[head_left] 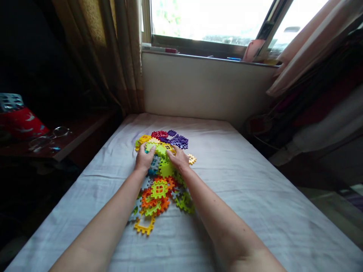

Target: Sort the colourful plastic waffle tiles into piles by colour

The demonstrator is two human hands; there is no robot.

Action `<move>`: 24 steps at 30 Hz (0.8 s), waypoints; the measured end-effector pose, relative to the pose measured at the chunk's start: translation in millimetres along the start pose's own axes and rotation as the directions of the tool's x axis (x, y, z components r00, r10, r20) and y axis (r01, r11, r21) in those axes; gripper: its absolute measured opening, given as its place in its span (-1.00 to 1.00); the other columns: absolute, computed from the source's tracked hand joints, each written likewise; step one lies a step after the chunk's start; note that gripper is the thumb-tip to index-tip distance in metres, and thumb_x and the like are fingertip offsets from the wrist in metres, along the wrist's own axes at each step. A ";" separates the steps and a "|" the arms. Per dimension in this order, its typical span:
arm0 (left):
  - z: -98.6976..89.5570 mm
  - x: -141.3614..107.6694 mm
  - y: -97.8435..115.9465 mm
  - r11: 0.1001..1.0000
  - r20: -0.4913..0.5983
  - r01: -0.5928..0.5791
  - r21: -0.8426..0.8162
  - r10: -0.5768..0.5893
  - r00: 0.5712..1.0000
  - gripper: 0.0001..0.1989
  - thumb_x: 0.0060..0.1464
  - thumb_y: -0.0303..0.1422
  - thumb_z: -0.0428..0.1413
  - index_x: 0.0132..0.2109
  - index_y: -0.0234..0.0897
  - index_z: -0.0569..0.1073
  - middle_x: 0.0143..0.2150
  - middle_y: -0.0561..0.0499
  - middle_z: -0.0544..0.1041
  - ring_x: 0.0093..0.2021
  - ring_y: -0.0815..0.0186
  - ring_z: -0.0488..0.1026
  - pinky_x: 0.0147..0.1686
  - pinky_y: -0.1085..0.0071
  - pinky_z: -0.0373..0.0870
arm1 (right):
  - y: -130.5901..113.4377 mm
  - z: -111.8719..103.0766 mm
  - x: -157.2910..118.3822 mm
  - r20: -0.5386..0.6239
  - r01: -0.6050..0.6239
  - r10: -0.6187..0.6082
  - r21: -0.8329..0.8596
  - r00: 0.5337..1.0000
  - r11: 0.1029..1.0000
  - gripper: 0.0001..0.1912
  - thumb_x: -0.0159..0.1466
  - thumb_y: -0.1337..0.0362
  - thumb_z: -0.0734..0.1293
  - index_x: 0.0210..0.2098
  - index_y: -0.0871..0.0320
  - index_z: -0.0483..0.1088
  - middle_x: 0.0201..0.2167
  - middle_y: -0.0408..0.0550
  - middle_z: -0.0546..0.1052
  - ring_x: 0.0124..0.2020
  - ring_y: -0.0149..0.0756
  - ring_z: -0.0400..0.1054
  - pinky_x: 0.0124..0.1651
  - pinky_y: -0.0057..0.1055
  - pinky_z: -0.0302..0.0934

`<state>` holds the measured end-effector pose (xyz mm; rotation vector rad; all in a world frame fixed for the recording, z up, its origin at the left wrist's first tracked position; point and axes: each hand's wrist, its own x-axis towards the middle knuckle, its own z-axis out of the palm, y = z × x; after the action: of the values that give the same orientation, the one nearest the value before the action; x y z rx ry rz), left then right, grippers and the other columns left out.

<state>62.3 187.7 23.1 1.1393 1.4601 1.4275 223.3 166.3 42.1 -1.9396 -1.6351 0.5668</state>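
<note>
A loose pile of colourful plastic interlocking tiles with notched edges lies on the bed sheet. My left hand [145, 158] is at the far part of the pile, thumb and fingers closed round the edge of a lime-green interlocking tile [161, 150]. From the other side my right hand [179, 158] grips the same green piece or one joined to it; I cannot tell which. Nearer to me are a yellow-green window tile [159, 189], an orange tile [148, 198] and a yellow frame tile [145, 226]. Purple tiles [179, 141] and a red tile [159, 134] lie beyond my hands.
A pale sheet [241, 211] covers the bed up to a low wall under the window. On the left, a dark wooden table [82, 132] holds eyeglasses [61, 131] and a red item [24, 122]. Clothes and cloth [317, 49] hang at the right.
</note>
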 end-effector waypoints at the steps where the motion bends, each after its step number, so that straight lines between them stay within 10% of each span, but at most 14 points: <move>1: 5.6 -0.7 3.8 0.994 0.021 0.040 -0.106 -0.038 0.999 -0.41 -0.10 -0.09 0.29 0.07 -0.23 0.42 0.08 -0.16 0.56 0.22 0.06 0.41 0.19 0.16 0.33 | -3.8 1.3 1.9 0.021 -0.001 0.001 0.028 1.000 1.000 -0.43 0.34 -0.02 0.23 0.26 0.06 0.34 0.13 0.09 0.52 0.16 -0.02 0.39 0.21 -0.04 0.20; 7: 23.9 -6.2 31.2 0.935 0.192 0.148 -0.323 -0.089 0.977 -0.47 -0.02 0.11 0.15 -0.20 -0.32 0.49 -0.34 -0.09 0.61 -0.23 0.16 0.60 -0.20 0.25 0.54 | -27.7 11.1 13.1 0.020 0.105 -0.117 0.324 0.993 0.940 -0.60 0.38 0.12 0.18 0.11 0.03 0.46 0.02 -0.06 0.59 0.11 -0.23 0.42 0.17 -0.29 0.26; 13: -10.2 -21.0 66.5 0.915 0.258 0.176 -0.364 -0.083 0.963 -0.48 -0.03 0.06 0.21 -0.10 -0.26 0.48 -0.17 -0.09 0.60 -0.12 0.18 0.57 -0.17 0.29 0.53 | -28.7 -21.5 11.1 -0.045 0.244 -0.264 0.556 0.964 0.795 -0.59 0.37 0.09 0.23 0.13 0.10 0.44 0.02 -0.01 0.59 0.01 -0.29 0.48 0.09 -0.34 0.33; 19: -78.7 -64.0 37.6 0.988 0.258 -0.075 0.136 0.038 0.965 -0.27 -0.07 0.16 0.17 0.12 -0.23 0.45 0.18 -0.19 0.48 0.26 0.01 0.35 0.22 0.10 0.31 | 42.1 -55.3 -32.7 -0.070 0.159 -0.143 0.323 0.987 0.933 -0.58 0.34 0.07 0.26 0.10 0.09 0.46 0.04 0.03 0.58 0.00 -0.17 0.49 0.13 -0.15 0.34; 24: -114.0 -123.1 -13.1 0.705 0.491 -0.415 0.576 0.108 0.865 0.05 -0.17 0.18 0.22 0.39 -0.20 0.19 0.47 -0.28 0.09 0.45 -0.14 0.02 0.36 -0.06 0.03 | 86.9 -43.3 -117.1 -0.047 0.137 -0.139 -0.046 0.989 0.990 -0.42 0.26 -0.05 0.33 0.19 0.07 0.40 0.19 0.14 0.47 0.24 0.12 0.30 0.27 0.10 0.16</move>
<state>-11.4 36.9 10.5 2.0499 1.5548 0.7147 295.7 34.9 17.1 -1.8381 -1.7467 0.4287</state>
